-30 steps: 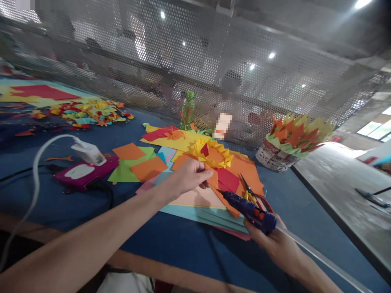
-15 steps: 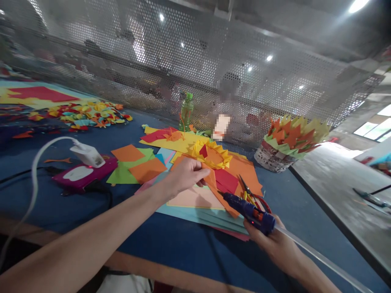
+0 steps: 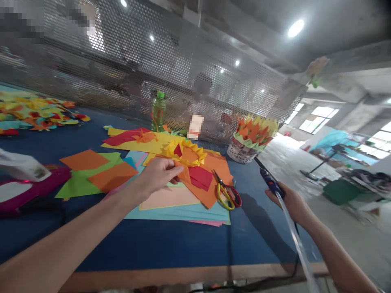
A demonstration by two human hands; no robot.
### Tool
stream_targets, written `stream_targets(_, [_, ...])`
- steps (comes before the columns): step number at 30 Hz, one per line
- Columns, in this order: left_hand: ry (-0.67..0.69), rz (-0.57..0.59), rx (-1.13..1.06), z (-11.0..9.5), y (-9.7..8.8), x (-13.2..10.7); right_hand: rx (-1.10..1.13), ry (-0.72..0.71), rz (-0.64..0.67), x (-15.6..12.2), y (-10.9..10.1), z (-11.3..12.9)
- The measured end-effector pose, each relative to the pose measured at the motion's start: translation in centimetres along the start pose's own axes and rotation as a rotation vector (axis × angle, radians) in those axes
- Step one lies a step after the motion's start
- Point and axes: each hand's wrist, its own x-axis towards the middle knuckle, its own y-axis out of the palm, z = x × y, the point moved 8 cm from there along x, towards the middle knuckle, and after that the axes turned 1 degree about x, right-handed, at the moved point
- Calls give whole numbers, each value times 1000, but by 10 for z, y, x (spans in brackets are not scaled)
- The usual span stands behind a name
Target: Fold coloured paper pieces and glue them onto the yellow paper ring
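My left hand is closed, thumb against fingers, on a small orange paper piece above the stacked coloured sheets. Out to the right, my right hand grips a dark blue glue gun, with a long clear glue stick trailing from its back. Its nozzle points up and away, apart from the paper. Just beyond my left fingers lies a yellow paper ring of pointed petals. Red paper squares and scissors with yellow and red handles rest on the orange sheet.
A basket with paper petals stands near the table's right edge. At the back are a green bottle and a perforated screen. A magenta power strip and paper scraps lie left. A black cord runs along the front.
My right hand has swung the glue gun away from the orange paper, out to the right. My left hand still pinches the paper. The view has turned to the right.
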Motion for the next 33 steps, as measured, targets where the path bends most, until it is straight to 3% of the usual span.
stream_targets(3, [9,6,-11,-2,1,-1,-102,17,25,8,-12,-52])
stream_targets(8, [26,-17,-27,-5,0,-1,-150,37,155,12,5,-112])
stream_targets(12, [33,-47,-40,-6,-8,1,-95,-11,211,13,19,-123])
stream_targets(17, [62,-101,-69,-12,-29,2,-56,-111,234,16,10,-104])
stream_targets(20, [109,-148,-95,-19,-43,1,-134,-158,123,28,-10,-74])
stream_targets(23, [142,-180,-113,-26,-54,-2,-186,-273,77,48,-6,-16])
stream_targets(30, [193,-233,-100,-29,-75,-1,-236,-628,152,73,74,187])
stream_targets(33, [193,-228,-75,-27,-81,2,-298,-642,148,78,106,248])
